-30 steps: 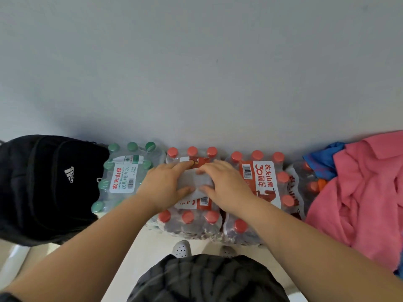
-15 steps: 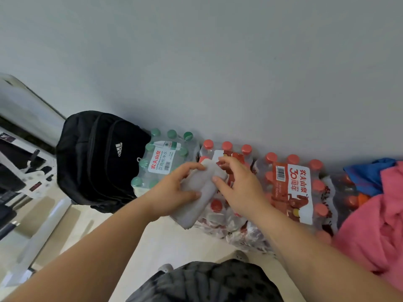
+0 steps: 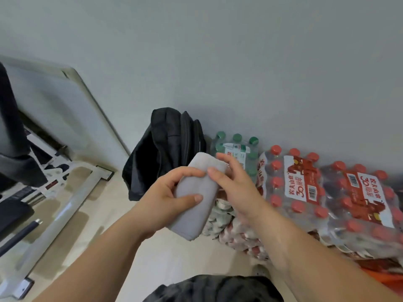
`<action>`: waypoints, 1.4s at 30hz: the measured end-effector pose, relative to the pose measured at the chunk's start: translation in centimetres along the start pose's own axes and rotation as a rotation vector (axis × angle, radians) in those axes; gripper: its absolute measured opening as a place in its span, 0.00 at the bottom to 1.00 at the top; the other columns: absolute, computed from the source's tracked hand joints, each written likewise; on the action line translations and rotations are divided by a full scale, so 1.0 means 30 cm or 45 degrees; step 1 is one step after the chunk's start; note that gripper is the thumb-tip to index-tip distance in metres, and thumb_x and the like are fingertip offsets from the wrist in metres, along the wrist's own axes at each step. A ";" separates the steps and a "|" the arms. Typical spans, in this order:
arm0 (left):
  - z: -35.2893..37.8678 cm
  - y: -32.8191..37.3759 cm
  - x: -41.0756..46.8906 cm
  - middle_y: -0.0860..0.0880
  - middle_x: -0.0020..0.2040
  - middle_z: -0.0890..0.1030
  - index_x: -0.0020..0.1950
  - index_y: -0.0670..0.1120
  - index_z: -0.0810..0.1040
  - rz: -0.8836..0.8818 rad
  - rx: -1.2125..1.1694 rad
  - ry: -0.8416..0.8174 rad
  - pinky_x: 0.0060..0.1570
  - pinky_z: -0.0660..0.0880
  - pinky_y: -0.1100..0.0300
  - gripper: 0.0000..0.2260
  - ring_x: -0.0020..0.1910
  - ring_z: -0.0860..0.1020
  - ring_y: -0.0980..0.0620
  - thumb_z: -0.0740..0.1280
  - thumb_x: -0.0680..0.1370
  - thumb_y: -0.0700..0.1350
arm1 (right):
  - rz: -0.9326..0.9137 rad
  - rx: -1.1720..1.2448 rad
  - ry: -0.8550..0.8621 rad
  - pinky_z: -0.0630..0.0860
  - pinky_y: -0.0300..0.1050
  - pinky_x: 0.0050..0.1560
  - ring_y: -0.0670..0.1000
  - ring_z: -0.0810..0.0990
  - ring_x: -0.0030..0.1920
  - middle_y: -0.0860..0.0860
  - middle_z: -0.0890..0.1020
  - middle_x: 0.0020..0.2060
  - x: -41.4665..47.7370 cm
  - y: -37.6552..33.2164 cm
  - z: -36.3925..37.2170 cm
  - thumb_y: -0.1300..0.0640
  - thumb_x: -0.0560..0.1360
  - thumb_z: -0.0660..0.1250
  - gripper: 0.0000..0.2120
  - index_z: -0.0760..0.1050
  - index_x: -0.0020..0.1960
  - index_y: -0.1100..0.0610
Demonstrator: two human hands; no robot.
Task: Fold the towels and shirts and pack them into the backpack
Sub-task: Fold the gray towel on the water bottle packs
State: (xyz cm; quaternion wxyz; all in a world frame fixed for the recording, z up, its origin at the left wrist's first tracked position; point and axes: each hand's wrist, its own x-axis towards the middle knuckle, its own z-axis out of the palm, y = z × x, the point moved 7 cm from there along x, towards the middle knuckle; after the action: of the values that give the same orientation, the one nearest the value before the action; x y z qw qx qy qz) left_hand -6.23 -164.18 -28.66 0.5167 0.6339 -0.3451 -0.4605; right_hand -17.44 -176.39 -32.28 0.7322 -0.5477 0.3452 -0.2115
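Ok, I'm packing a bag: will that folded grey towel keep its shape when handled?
Probably: gripped by the left hand, the towel forms a compact block, sagging little. Likely light, being held mid-air. As soft cloth, its layers could flop open if pinched by one edge.

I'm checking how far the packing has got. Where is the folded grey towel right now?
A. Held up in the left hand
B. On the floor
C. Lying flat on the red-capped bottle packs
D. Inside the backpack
A: the left hand has its grip wrapped around the grey towel, lifted off the bottles, with the right hand touching its upper end. The black backpack stands beyond it by the wall.
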 end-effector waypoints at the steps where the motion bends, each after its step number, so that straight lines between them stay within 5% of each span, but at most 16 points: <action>1: -0.059 -0.006 -0.026 0.51 0.56 0.81 0.56 0.58 0.81 0.001 0.015 0.013 0.48 0.80 0.57 0.19 0.54 0.81 0.50 0.75 0.74 0.36 | -0.044 -0.035 0.035 0.82 0.57 0.55 0.54 0.83 0.54 0.55 0.80 0.56 0.004 -0.004 0.059 0.52 0.75 0.75 0.24 0.72 0.68 0.45; 6: -0.297 -0.030 -0.108 0.58 0.53 0.81 0.54 0.59 0.81 -0.037 0.062 0.077 0.43 0.78 0.63 0.21 0.49 0.81 0.57 0.74 0.73 0.34 | -0.242 -0.442 -0.033 0.81 0.49 0.48 0.52 0.82 0.46 0.45 0.78 0.53 0.046 -0.035 0.285 0.49 0.73 0.76 0.26 0.71 0.67 0.40; 9: -0.433 -0.063 -0.117 0.60 0.50 0.80 0.56 0.59 0.81 -0.094 0.072 0.139 0.41 0.77 0.64 0.21 0.47 0.80 0.58 0.74 0.73 0.34 | -0.411 -0.920 0.042 0.72 0.39 0.57 0.40 0.74 0.58 0.40 0.71 0.62 0.094 -0.065 0.334 0.43 0.74 0.73 0.25 0.71 0.69 0.39; 12: -0.565 -0.106 -0.104 0.60 0.50 0.80 0.57 0.59 0.81 -0.168 0.053 0.240 0.41 0.78 0.62 0.21 0.46 0.80 0.57 0.76 0.72 0.35 | -0.577 -1.272 0.145 0.59 0.46 0.73 0.47 0.59 0.74 0.45 0.62 0.74 0.161 -0.106 0.361 0.41 0.75 0.70 0.24 0.71 0.70 0.38; 16: -0.685 -0.144 -0.057 0.57 0.52 0.80 0.60 0.60 0.80 -0.268 0.148 0.337 0.46 0.80 0.53 0.22 0.47 0.81 0.50 0.77 0.72 0.40 | -0.584 -1.488 0.066 0.48 0.57 0.76 0.55 0.46 0.80 0.50 0.51 0.81 0.291 -0.088 0.377 0.42 0.76 0.69 0.24 0.71 0.70 0.37; 19: -0.745 -0.149 0.007 0.55 0.54 0.80 0.59 0.61 0.80 -0.307 0.289 0.338 0.42 0.79 0.56 0.21 0.47 0.81 0.46 0.76 0.73 0.39 | -0.532 -1.493 0.084 0.48 0.60 0.76 0.56 0.46 0.80 0.50 0.51 0.81 0.360 -0.079 0.347 0.46 0.75 0.70 0.23 0.73 0.69 0.38; 23: -0.774 -0.147 0.150 0.55 0.54 0.79 0.56 0.64 0.79 -0.262 0.534 0.278 0.39 0.74 0.66 0.20 0.42 0.78 0.56 0.76 0.72 0.42 | -0.491 -1.550 0.139 0.52 0.65 0.76 0.56 0.48 0.80 0.47 0.51 0.81 0.396 -0.075 0.299 0.48 0.76 0.69 0.22 0.72 0.70 0.42; 26: -0.729 -0.163 0.285 0.59 0.57 0.77 0.56 0.64 0.78 -0.237 0.667 0.098 0.38 0.71 0.71 0.19 0.46 0.77 0.60 0.75 0.73 0.44 | -0.468 -1.588 0.198 0.57 0.65 0.75 0.57 0.52 0.79 0.48 0.54 0.80 0.389 -0.079 0.282 0.49 0.76 0.70 0.22 0.73 0.69 0.45; 31: -0.639 -0.206 0.527 0.60 0.59 0.76 0.55 0.68 0.76 -0.117 1.066 -0.380 0.53 0.70 0.67 0.19 0.55 0.76 0.61 0.74 0.71 0.48 | -0.509 -1.551 0.478 0.67 0.62 0.68 0.58 0.63 0.75 0.50 0.67 0.75 0.342 -0.093 0.268 0.51 0.72 0.74 0.07 0.79 0.48 0.49; 34: -0.618 -0.263 0.644 0.56 0.59 0.77 0.52 0.73 0.72 -0.036 1.289 -0.676 0.56 0.72 0.64 0.20 0.54 0.77 0.59 0.72 0.68 0.52 | -0.480 -1.625 0.710 0.71 0.59 0.64 0.59 0.69 0.69 0.52 0.73 0.70 0.300 -0.086 0.278 0.52 0.72 0.75 0.06 0.80 0.44 0.51; 37: -0.624 -0.322 0.707 0.52 0.61 0.75 0.53 0.79 0.67 0.023 1.475 -0.937 0.61 0.71 0.61 0.22 0.57 0.76 0.55 0.69 0.66 0.58 | -0.328 -1.604 1.000 0.71 0.58 0.65 0.60 0.70 0.68 0.55 0.74 0.67 0.238 -0.063 0.301 0.50 0.73 0.73 0.07 0.79 0.48 0.52; 42: -0.652 -0.394 0.710 0.45 0.60 0.75 0.71 0.58 0.68 0.190 1.684 -1.191 0.59 0.69 0.61 0.22 0.60 0.75 0.48 0.68 0.78 0.50 | 0.167 -1.457 1.208 0.76 0.55 0.59 0.59 0.74 0.63 0.55 0.72 0.67 0.166 0.040 0.410 0.42 0.80 0.63 0.18 0.72 0.68 0.42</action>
State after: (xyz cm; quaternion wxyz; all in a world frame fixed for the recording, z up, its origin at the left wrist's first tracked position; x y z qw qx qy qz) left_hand 18.90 -174.36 -44.17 -0.1330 0.5254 -0.7673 -0.3429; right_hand -5.11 -171.37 -32.78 0.1163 -0.6715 0.7122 -0.1685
